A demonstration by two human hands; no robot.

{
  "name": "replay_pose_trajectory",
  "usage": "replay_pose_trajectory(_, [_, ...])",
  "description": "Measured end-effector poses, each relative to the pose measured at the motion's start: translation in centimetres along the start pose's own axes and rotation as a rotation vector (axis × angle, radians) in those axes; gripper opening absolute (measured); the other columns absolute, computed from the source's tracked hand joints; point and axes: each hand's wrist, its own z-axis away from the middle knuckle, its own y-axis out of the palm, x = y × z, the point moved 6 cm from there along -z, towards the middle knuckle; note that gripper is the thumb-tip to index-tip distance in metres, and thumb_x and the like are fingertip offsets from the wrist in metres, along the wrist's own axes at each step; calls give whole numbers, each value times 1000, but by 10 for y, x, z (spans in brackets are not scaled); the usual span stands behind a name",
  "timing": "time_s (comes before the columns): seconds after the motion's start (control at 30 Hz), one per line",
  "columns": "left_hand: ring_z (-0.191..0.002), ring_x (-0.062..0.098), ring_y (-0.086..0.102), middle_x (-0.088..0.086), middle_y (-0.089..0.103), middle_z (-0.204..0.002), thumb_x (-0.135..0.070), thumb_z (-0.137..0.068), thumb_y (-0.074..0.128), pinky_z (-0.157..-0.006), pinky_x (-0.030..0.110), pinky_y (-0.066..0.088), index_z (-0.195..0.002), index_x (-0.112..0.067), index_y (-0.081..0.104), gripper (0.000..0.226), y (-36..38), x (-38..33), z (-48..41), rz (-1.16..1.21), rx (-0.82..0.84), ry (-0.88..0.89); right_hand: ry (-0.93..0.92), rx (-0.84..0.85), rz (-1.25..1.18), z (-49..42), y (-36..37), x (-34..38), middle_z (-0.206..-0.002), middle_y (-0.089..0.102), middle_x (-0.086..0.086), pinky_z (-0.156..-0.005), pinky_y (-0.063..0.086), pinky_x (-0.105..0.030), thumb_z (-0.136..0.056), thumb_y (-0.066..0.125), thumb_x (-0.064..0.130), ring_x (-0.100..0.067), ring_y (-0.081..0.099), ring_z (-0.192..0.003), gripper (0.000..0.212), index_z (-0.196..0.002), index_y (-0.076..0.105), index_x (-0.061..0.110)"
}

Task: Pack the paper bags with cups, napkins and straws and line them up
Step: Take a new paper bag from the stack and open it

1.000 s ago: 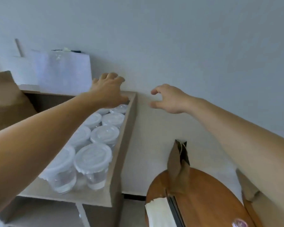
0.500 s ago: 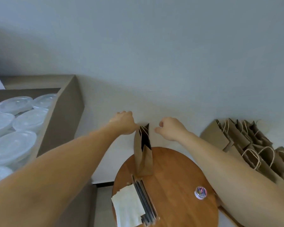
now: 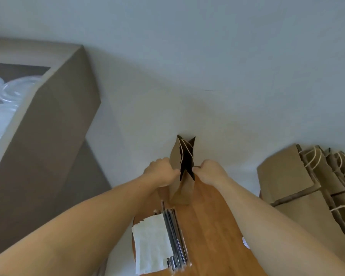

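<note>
**Head view: both hands on mouth of open paper bag**

Standing upright at 12 o'clock of the round wooden tabletop (image 3: 211, 232), close to the wall (image 3: 207, 56): one brown paper bag (image 3: 182, 188), mouth open, dark inside, twine handles showing at the far rim. Held at the mouth from two sides. At the bag's 9 o'clock: left hand (image 3: 161, 173), fingers curled against the left panel just under the rim, gripping it. At the bag's 3 o'clock: right hand (image 3: 210, 172), fingers curled in, pinching the right edge of the mouth.

At 7 o'clock of the tabletop: stack of white napkins (image 3: 150, 248), lying flat, slightly fanned. Touching it on its 3 o'clock side: bundle of dark straws (image 3: 174, 236), lying flat, pointing 12 to 6, far ends just short of the bag's base. At 4 o'clock of the tabletop: small round white thing (image 3: 245, 242), mostly hidden behind the right arm (image 3: 267, 226); cannot tell what.

Off the tabletop at 3 o'clock of the frame: pile of spare paper bags (image 3: 287, 176), folded flat, overlapping, twine handles sticking out. At 9 to 10 o'clock of the frame: grey-brown shelf (image 3: 54, 126) with clear lidded cups (image 3: 18, 90) on it, well apart from the bag, only partly in frame.
</note>
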Motion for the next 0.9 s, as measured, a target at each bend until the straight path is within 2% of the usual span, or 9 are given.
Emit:
replay_pose_trajectory(0.07, [-115, 29, 57, 4, 53, -138, -60, -87, 46, -76, 33, 45, -140, -23, 42, 65, 8, 9, -2, 32, -19, -44, -15, 10, -8, -17, 13, -2, -72, 52, 0, -64, 40, -29, -98, 48, 46, -25, 58, -80, 40, -80, 59, 12])
replay_pose_trajectory(0.17, [-107, 24, 59, 3, 55, -136, -60, -89, 44, -70, 29, 41, -138, -23, 44, 61, 21, 13, 1, 65, -26, -88, -49, 42, -16, -34, 32, -11, -68, 56, -1, -55, 39, -28, -99, 49, 40, -21, 60, -71, 42, -66, 53, 14])
replay_pose_trajectory(0.27, [-89, 15, 53, 0, 56, -133, -63, -90, 42, -56, 21, 34, -134, -26, 45, 57, 35, 6, 7, 109, -28, -114, -57, 16, -15, -35, 36, -27, -77, 60, -2, -61, 46, -28, -96, 55, 25, -21, 61, -75, 20, -79, 60, 16])
replay_pose_trajectory(0.37, [-99, 19, 59, -1, 57, -131, -69, -88, 41, -64, 25, 41, -133, -26, 44, 62, 48, -13, 13, 141, -13, -115, -72, -48, -31, -21, 16, -45, -84, 66, -5, -66, 56, -35, -94, 55, 15, -22, 63, -74, 8, -87, 58, 19])
replay_pose_trajectory(0.47, [-86, 14, 64, -8, 64, -110, -75, -85, 43, -70, 27, 54, -113, -34, 50, 50, 66, -42, 21, 198, 4, -89, -82, -124, -81, 8, -9, -70, -88, 63, 1, -72, 60, -36, -97, 54, 16, -22, 67, -78, 9, -92, 53, 24])
replay_pose_trajectory(0.6, [-68, 11, 66, -8, 65, -82, -59, -92, 50, -53, 24, 55, -85, -34, 54, 26, 84, -79, 35, 265, -42, -83, -103, -145, -58, 52, -24, -116, -92, 63, 5, -73, 60, -27, -99, 55, 22, -15, 67, -78, 13, -111, 58, 22])
replay_pose_trajectory(0.67, [-64, 13, 67, -3, 66, -78, -46, -99, 45, -58, 27, 59, -76, -32, 51, 27, 96, -91, 44, 271, -49, -83, -113, -111, -49, 73, -23, -142, -91, 63, 7, -71, 58, -20, -99, 55, 24, -10, 65, -73, 17, -116, 57, 23])
replay_pose_trajectory(0.8, [-64, 12, 65, -7, 61, -75, -36, -102, 39, -51, 14, 43, -83, -29, 53, 25, 134, -100, 71, 157, -25, -119, -24, -26, -103, 102, -8, -198, -91, 63, 6, -77, 61, -28, -100, 53, 24, -13, 68, -80, 22, -121, 55, 21])
replay_pose_trajectory(0.9, [-65, 11, 66, -8, 63, -78, -34, -103, 40, -58, 16, 52, -90, -27, 58, 23, 171, -101, 95, 136, 49, -126, 23, 52, -97, 113, 9, -227, -95, 65, 5, -78, 61, -32, -98, 56, 27, -13, 68, -82, 22, -120, 54, 23])
